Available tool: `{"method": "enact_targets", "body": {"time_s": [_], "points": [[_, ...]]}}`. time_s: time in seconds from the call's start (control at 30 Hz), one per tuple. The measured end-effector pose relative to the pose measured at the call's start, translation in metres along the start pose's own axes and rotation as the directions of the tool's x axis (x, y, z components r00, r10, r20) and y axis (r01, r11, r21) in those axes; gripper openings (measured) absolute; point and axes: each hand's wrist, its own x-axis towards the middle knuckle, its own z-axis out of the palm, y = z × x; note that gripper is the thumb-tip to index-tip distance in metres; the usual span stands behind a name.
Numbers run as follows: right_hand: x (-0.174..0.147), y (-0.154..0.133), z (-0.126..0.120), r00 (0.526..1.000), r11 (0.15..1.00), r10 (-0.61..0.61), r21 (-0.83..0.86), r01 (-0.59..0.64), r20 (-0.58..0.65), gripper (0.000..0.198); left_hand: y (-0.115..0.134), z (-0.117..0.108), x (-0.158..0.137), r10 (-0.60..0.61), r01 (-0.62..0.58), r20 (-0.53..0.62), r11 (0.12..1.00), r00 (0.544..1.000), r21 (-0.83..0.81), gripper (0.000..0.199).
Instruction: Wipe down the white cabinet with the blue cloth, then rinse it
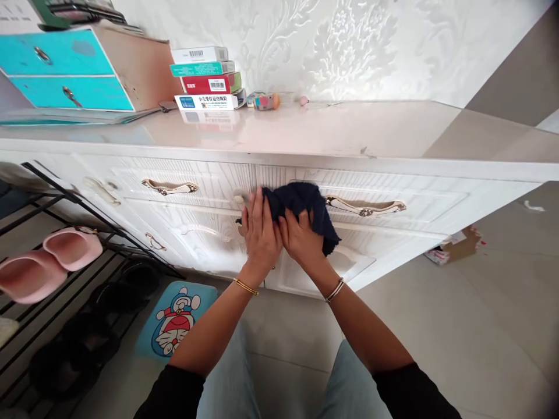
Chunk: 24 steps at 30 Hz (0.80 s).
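A dark blue cloth is bunched against the front of a white cabinet, near the seam between its two upper drawers. My right hand grips the cloth with bent fingers and presses it to the drawer front. My left hand lies beside it, fingers stretched out flat against the cabinet front by the cloth's left edge. The thumbs of both hands are close together. Just right of the cloth is a white and gold drawer handle; another handle sits on the left drawer.
On the cabinet top stand a turquoise drawer box, stacked medicine boxes and a small toy-like item. A black shoe rack with pink slippers is at left. A blue cartoon stool and a cardboard piece are on the floor.
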Motion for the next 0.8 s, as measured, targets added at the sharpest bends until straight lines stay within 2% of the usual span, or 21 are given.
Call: {"method": "enact_targets", "body": {"time_s": [0.1, 0.2, 0.33, 0.43, 0.6, 0.7, 0.8], "points": [[-0.018, 0.012, 0.021, 0.999, 0.997, 0.045, -0.06, -0.046, -0.023, 0.051, -0.012, 0.013, -0.03, 0.005, -0.005, 0.013, 1.0, 1.0, 0.0, 0.059], [-0.034, 0.023, 0.04, 0.995, 0.992, 0.102, -0.077, -0.103, -0.024, 0.055, -0.027, 0.029, -0.057, 0.064, -0.064, 0.001, 0.998, 0.998, -0.006, 0.058], [-0.05, 0.032, 0.051, 0.988, 0.98, 0.151, -0.128, -0.15, 0.0, 0.05, -0.035, 0.038, -0.079, 0.088, -0.088, 0.046, 0.996, 0.995, -0.003, 0.057], [-0.055, 0.033, 0.049, 0.994, 0.983, 0.11, -0.15, -0.108, 0.009, 0.044, -0.031, 0.034, -0.082, 0.026, -0.022, 0.078, 0.999, 0.997, -0.046, 0.055], [-0.051, 0.028, 0.037, 0.997, 0.968, 0.063, -0.244, -0.052, 0.04, 0.046, -0.02, 0.031, -0.074, -0.062, 0.071, 0.058, 0.984, 0.996, -0.163, 0.058], [-0.042, 0.023, 0.031, 0.998, 0.953, -0.027, -0.302, 0.04, 0.049, 0.042, -0.021, 0.035, -0.067, -0.002, 0.006, 0.017, 0.968, 1.0, -0.251, 0.059], [-0.03, 0.018, 0.029, 0.986, 0.924, -0.124, -0.35, 0.155, 0.109, 0.044, -0.027, 0.042, -0.062, 0.114, -0.151, -0.155, 0.955, 0.981, -0.256, 0.056]]}}
